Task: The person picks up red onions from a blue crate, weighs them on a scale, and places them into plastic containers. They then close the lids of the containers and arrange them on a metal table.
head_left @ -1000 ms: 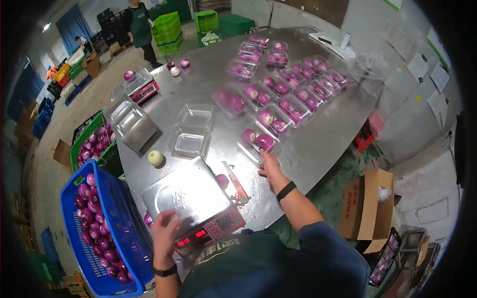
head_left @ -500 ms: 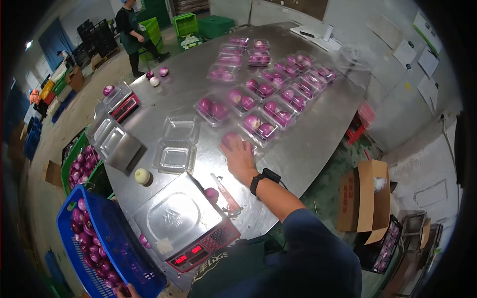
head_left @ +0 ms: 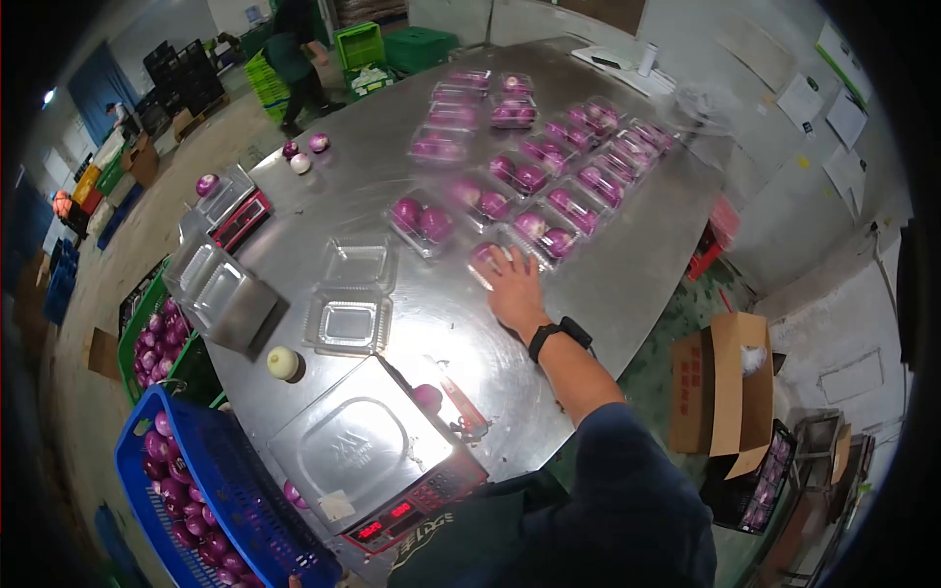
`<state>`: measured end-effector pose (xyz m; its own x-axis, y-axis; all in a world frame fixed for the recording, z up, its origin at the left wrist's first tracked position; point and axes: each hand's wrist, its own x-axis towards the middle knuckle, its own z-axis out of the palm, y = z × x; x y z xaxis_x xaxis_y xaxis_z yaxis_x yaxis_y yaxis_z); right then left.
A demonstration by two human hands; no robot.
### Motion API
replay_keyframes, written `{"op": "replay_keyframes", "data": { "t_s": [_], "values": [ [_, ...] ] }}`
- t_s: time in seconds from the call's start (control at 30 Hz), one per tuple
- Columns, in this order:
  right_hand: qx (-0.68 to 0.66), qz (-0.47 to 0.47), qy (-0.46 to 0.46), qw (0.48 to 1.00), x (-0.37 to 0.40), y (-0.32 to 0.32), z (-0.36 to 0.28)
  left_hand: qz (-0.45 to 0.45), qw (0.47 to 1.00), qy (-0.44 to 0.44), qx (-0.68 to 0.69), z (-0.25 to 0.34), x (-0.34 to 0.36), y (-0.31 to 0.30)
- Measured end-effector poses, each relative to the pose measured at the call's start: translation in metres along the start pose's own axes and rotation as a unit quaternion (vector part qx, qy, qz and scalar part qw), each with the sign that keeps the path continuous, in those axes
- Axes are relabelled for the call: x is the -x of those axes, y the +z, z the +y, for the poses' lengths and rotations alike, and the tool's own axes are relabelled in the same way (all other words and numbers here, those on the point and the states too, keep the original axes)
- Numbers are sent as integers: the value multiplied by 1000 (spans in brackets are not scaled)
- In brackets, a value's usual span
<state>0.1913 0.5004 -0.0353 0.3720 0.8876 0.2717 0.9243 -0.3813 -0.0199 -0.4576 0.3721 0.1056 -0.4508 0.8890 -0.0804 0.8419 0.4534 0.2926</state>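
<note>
My right hand, wearing a dark wristband, lies over a clear plastic box of red onions, fingers curved over its top. Most of that box is hidden under the hand. Just beyond it, more filled boxes stand in rows. Of my left hand, only a bit shows at the bottom edge, by the blue basket of red onions; its fingers are hidden. Nearest me on the steel table is a weighing scale with red digits. A peeled pale onion sits left of it.
An open plastic box lies mid-table, beside a metal container holding stacked boxes. A second scale stands farther left. A knife-like tool lies right of the near scale. Cardboard stands on the floor at right. Another person is beyond the table.
My right hand has slid away from me and to the right with the box, up to the rows. My left hand has dropped almost out of view. The person beyond has shifted right.
</note>
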Motion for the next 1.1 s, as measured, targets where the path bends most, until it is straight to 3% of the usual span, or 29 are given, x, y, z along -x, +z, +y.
{"op": "replay_keyframes", "data": {
  "t_s": [0.13, 0.33, 0.57, 0.77, 0.9, 1.1],
  "values": [
    [-26, -87, 49, 995, -17, -31, -13, 15, 998, -6, -57, 14, 3, -3],
    [-85, -95, -30, 991, -80, -29, -65, 4, 996, -50, -76, 26, 3, -5],
    [-106, -79, -40, 990, -164, 44, -118, 10, 995, -70, -74, 19, -5, 2],
    [50, -40, -82, 995, -172, 83, -83, 1, 989, -87, -116, 18, -10, 6],
    [26, -53, -97, 993, -152, 62, -68, -10, 983, -105, -148, 27, -13, 6],
    [14, -103, -38, 994, -170, 53, -55, -18, 986, -93, -138, 25, -14, 6]
  ]
}}
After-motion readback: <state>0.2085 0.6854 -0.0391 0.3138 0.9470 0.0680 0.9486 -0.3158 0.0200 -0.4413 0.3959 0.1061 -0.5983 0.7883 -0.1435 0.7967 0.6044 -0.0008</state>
